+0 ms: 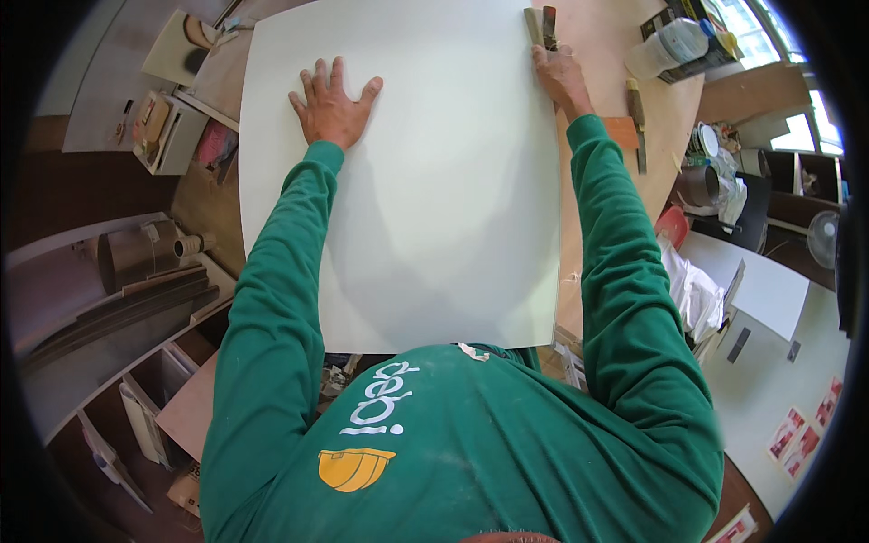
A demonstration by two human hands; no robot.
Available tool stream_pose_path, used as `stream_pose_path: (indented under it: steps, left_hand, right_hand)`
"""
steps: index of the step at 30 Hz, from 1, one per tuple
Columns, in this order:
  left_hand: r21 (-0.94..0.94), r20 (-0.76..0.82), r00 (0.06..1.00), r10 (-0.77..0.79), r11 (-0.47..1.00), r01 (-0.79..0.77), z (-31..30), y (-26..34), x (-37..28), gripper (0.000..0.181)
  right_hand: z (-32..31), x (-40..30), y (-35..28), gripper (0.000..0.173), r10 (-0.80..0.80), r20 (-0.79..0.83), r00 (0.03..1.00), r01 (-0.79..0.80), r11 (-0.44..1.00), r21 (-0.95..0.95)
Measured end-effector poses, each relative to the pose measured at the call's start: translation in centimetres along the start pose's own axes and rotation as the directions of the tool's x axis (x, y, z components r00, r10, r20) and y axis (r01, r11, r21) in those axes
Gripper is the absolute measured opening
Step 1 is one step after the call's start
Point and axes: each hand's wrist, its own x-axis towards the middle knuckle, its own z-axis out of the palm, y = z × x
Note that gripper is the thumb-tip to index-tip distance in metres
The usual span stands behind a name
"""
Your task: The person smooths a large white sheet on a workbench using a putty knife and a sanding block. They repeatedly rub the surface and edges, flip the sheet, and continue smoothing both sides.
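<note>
A large white panel lies flat before me on a wooden worktop. Spread flat on its upper left part is my left hand, fingers apart and holding nothing. My right hand is at the panel's right edge, its fingers around a tool with a pale part; the grip hides much of it, so its exact kind is unclear. A dark piece stands beside the pale part, and I cannot tell whether they are joined. To the right, a chisel-like tool with a worn handle lies across an orange-brown flat piece.
A plastic bottle with a blue cap lies by a dark box at the upper right. A white cloth or bag is beyond my right arm. Boards and a metal cylinder are at left.
</note>
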Motion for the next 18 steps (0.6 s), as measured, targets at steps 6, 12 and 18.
stream_pose_path:
  steps: [6,12,18]
  left_hand:
    - [-0.035,-0.002,1.000,0.021,0.999,-0.022,-0.1,-0.5,0.1,0.100]
    - [-0.045,0.002,0.999,0.044,0.998,-0.044,0.0,-0.6,0.3,0.100]
    - [-0.062,-0.035,0.997,0.068,0.996,-0.070,1.0,-1.0,0.6,0.102]
  right_hand:
    - [-2.0,-8.3,-1.0,0.068,0.092,0.040,0.995,-0.095,0.994,0.055]
    - [-2.3,-14.0,0.7,0.068,0.146,0.055,0.988,-0.150,0.986,0.078]
    - [-1.6,-19.4,3.1,0.062,0.047,-0.027,0.999,-0.044,0.994,0.100]
